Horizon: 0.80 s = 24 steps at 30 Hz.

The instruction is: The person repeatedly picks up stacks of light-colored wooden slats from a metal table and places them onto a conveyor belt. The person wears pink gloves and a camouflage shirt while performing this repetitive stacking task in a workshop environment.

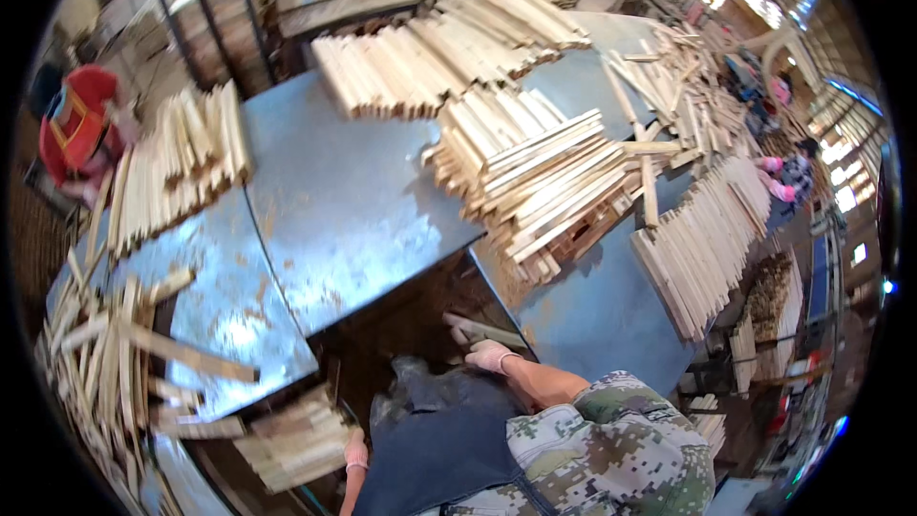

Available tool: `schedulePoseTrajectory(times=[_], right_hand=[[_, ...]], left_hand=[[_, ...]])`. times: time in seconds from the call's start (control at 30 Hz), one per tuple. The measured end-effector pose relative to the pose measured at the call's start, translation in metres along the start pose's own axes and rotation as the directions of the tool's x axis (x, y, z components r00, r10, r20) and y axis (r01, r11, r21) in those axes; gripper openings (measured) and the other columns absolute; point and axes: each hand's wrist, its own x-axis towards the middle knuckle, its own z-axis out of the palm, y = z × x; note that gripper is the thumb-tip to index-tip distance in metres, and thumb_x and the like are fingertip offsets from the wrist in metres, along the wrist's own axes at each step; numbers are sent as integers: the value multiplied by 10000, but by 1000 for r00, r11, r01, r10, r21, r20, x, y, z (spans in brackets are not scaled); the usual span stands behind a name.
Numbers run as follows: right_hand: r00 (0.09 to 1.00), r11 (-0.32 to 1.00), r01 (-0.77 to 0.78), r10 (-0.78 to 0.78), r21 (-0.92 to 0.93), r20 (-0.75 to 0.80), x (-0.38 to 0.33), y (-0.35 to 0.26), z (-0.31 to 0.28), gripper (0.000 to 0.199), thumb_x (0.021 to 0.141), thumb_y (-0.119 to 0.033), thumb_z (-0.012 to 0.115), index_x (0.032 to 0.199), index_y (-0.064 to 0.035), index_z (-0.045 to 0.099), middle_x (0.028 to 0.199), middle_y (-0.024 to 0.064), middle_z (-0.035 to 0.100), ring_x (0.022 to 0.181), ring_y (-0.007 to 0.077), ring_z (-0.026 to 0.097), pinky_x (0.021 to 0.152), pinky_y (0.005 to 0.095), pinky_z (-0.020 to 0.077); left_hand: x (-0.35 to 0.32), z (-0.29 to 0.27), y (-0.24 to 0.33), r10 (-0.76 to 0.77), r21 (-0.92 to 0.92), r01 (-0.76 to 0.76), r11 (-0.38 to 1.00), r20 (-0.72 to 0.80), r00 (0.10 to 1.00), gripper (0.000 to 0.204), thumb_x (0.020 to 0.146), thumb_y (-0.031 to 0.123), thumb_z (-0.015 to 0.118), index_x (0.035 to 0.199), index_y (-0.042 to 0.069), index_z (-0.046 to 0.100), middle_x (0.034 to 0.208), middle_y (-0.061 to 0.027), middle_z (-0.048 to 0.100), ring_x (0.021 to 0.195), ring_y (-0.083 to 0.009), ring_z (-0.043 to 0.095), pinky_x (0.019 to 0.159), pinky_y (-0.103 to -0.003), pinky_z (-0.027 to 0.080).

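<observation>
My right hand (490, 355), in a pale work glove, is low in front of my body, in the gap between the metal tables. Right beside it are some short pale wooden pieces (487, 330); whether my fingers touch them is unclear. My left hand (356, 451), also gloved, hangs at my left side against the right edge of a layered stack of wooden slats (296, 435). Its fingers are small and partly hidden, so a grip on the slats cannot be made out. A dark apron (444, 444) covers my front, with camouflage clothing on my right side.
Blue-grey metal tables (334, 210) stand ahead, a gap between them. Neat rows of wooden strips (411, 67) lie at the back, a crosswise pile (544, 182) in the middle, another row (707, 239) at right. Loose sticks (105, 354) jut out at left. A person (793, 177) is at far right.
</observation>
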Motion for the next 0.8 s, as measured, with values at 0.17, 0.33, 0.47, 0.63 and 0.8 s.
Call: schedulePoseTrajectory(times=[0.17, 0.33, 0.47, 0.63, 0.8], right_hand=[[970, 910, 120, -23, 397, -242, 27, -126, -101, 530, 938, -364, 623, 1310, -3, 731, 1312, 270, 724, 1260, 415, 674, 1100, 457, 509], [953, 933, 246, -184, 263, -240, 88, -198, -164, 594, 955, -365, 617, 1414, 8, 671, 1323, 241, 733, 1236, 387, 690, 1074, 456, 525], [962, 884, 243, -166, 399, -217, 122, -239, -227, 644, 958, -372, 639, 1495, -16, 625, 1267, 187, 765, 1080, 332, 744, 979, 449, 572], [940, 856, 327, -253, 399, -227, 169, -262, -334, 657, 960, -348, 677, 1525, -23, 598, 1336, 191, 746, 1130, 315, 730, 964, 439, 581], [902, 769, 431, -355, 472, -245, 224, -273, -455, 646, 972, -366, 764, 1497, -20, 617, 1360, 182, 739, 1197, 288, 709, 995, 426, 585]], left_hand=[[50, -34, 129, 160, -375, -63, 925, 232, 960, 365, 966, 440, 725, 1092, 100, 689, 900, -15, 675, 682, -210, 597, 621, -352, 435], [54, -20, 267, 205, -395, -128, 910, 158, 966, 406, 954, 450, 734, 1172, 110, 690, 1050, -37, 679, 918, -242, 634, 787, -443, 512], [-32, -6, 382, 127, -279, -41, 959, 296, 947, 545, 1143, 327, 529, 1563, -20, 527, 1541, -169, 610, 1417, -319, 572, 1203, -430, 452], [72, 8, 378, 183, -255, -63, 965, 485, 855, 465, 1162, 381, 465, 1446, 37, 595, 1517, -106, 621, 1387, -262, 560, 1160, -409, 448], [138, 6, 402, 255, -402, -28, 915, 523, 813, 241, 998, 350, 704, 1065, 121, 673, 972, -30, 685, 728, -193, 619, 608, -330, 476]])
